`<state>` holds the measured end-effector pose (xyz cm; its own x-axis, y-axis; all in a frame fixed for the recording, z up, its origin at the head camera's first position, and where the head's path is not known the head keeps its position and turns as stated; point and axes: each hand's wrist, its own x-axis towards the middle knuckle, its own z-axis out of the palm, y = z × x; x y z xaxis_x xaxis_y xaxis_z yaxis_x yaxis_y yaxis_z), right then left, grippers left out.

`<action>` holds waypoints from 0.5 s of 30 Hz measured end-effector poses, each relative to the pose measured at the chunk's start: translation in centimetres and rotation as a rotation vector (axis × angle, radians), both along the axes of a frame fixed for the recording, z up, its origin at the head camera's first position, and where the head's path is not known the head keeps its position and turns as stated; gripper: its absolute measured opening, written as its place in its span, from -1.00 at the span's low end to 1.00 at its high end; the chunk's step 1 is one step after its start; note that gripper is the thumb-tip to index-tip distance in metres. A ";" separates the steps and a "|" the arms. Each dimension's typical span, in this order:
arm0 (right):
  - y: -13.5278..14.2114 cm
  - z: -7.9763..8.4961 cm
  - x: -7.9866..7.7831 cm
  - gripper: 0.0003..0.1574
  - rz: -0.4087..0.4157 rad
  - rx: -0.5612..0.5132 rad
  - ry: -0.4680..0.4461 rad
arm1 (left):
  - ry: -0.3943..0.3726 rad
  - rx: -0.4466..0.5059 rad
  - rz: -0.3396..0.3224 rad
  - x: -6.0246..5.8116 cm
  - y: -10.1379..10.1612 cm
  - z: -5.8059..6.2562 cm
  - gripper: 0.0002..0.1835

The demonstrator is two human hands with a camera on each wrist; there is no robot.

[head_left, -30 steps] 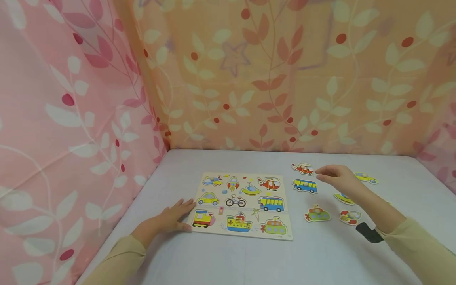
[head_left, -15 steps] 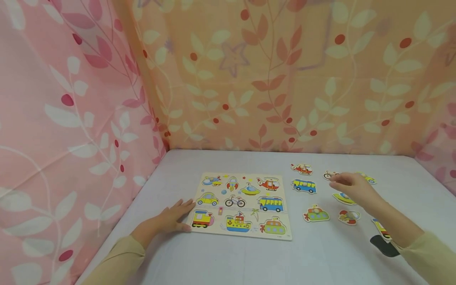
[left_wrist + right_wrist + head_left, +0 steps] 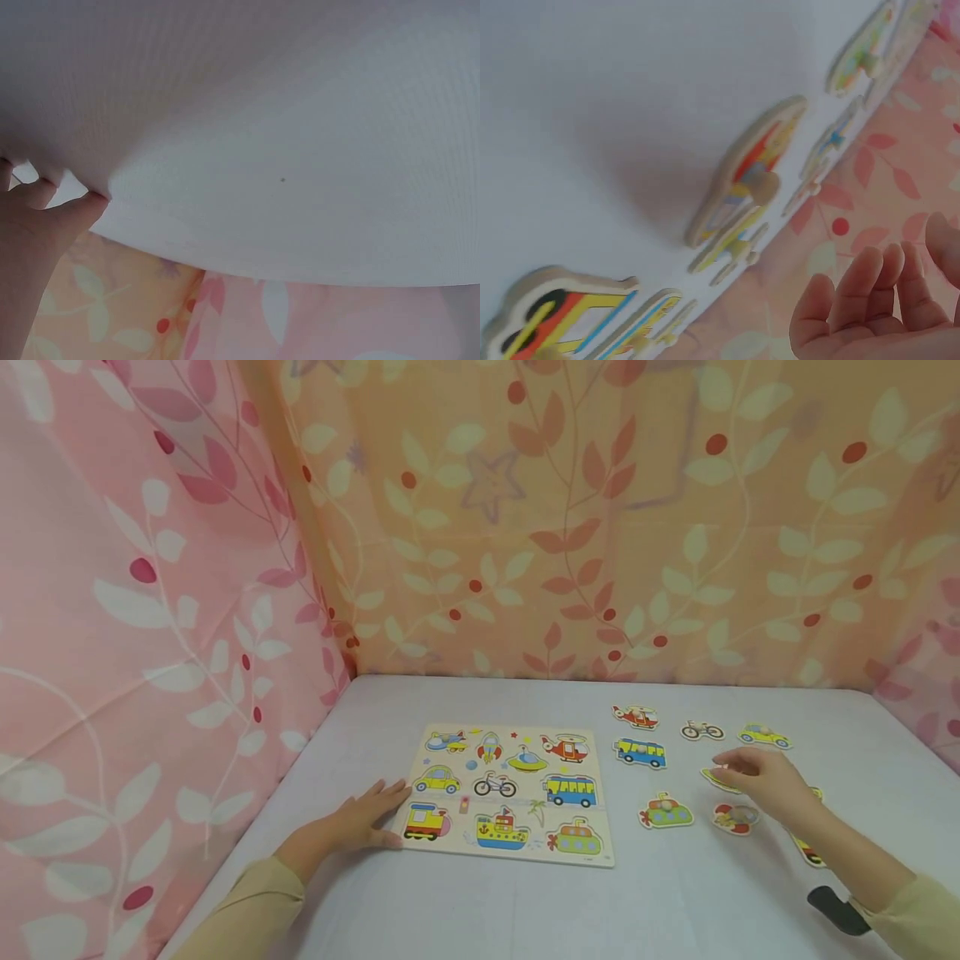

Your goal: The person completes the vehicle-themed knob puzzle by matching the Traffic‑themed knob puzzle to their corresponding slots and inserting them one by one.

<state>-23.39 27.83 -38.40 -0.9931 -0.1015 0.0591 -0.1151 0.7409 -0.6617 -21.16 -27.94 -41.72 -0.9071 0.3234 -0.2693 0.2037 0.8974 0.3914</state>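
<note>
Worktop (image 3: pixel 517 910): board (image 3: pixel 483 803) hasn't moved. Left hand (image 3: pixel 360 820) unchanged at its 9 o'clock edge, fingers spread. Right hand (image 3: pixel 776 789) shifted toward 5 o'clock: fingers loosely bent, narrow gap, looks empty. Uncovers car (image 3: pixel 763 737) at its 12, bike (image 3: pixel 702 731) at its 10. Saucer (image 3: pixel 708 776), board's 3 o'clock, now partly hidden by right hand; contact unclear. My read: reach is at saucer, nothing lifted.

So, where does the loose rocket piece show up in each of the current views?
Head: the rocket piece lies right of centre, to the right of the submarine piece and lower left of the right hand.
Left wrist: not in it.
Right wrist: near the middle, upper left of that hand.
Shared landmark: the leaf-patterned curtain, in all three.
</note>
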 end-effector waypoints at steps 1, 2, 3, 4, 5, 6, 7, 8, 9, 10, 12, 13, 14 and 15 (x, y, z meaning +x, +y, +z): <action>0.1 -0.2 0.1 -0.51 -0.002 0.004 -0.016 | 0.000 0.001 0.001 0.0 0.0 0.0 -0.02; 0.3 -0.4 0.1 -0.50 -0.002 0.007 -0.028 | -0.001 -0.002 0.001 0.0 0.0 0.0 -0.02; 0.4 -0.7 0.1 -0.50 -0.001 0.015 -0.037 | -0.001 -0.006 0.002 0.0 0.0 0.0 -0.03; 0.6 -0.9 0.1 -0.49 0.003 0.019 -0.036 | -0.001 -0.010 0.003 0.1 0.0 0.0 -0.03; 0.8 -1.1 0.1 -0.49 0.005 0.027 -0.035 | 0.000 -0.014 0.003 0.1 0.0 0.0 -0.03; 1.0 -1.4 0.1 -0.49 0.007 0.036 -0.030 | 0.001 -0.013 0.004 0.1 0.1 0.0 -0.03; 1.2 -1.6 0.1 -0.50 0.007 0.046 -0.024 | 0.001 -0.011 0.003 0.1 0.1 0.0 -0.03; 1.4 -1.9 0.2 -0.50 0.007 0.057 -0.011 | 0.001 -0.010 0.002 0.1 0.1 0.0 -0.03; 1.7 -2.1 0.2 -0.50 0.008 0.070 -0.001 | 0.001 -0.007 0.001 0.1 0.1 0.0 -0.03; 1.9 -2.4 0.3 -0.50 0.013 0.084 0.012 | 0.001 -0.006 0.001 0.1 0.1 0.0 -0.03; 2.5 -2.9 0.3 -0.50 0.018 0.113 0.027 | 0.002 -0.005 0.001 0.0 0.1 0.0 -0.03; 2.8 -3.2 0.3 -0.51 0.023 0.125 0.039 | 0.002 -0.008 0.000 0.0 0.1 0.0 -0.03; 3.0 -3.4 0.3 -0.51 0.026 0.136 0.045 | 0.002 -0.011 0.003 0.0 0.1 0.0 -0.03; 3.2 -3.6 0.3 -0.52 0.028 0.149 0.050 | 0.002 -0.015 0.004 0.0 0.1 0.0 -0.04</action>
